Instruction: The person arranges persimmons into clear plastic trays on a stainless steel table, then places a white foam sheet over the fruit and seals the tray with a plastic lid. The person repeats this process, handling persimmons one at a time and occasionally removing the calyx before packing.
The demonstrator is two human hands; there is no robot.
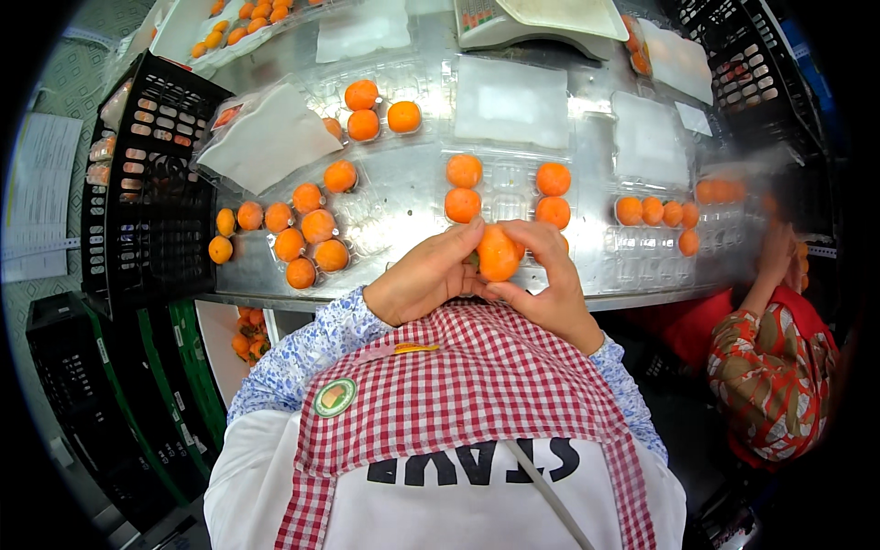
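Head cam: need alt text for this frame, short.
Both bare hands, left hand and right hand, hold one orange fruit together above a clear plastic tray with four similar fruits in its pockets, on a shiny metal table. More filled trays lie around, a black crate stands at left, and another person's patterned sleeve shows at right.

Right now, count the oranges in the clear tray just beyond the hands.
4: two stacked at the tray's left end, two at its right end. The hands and their held orange may hide more.
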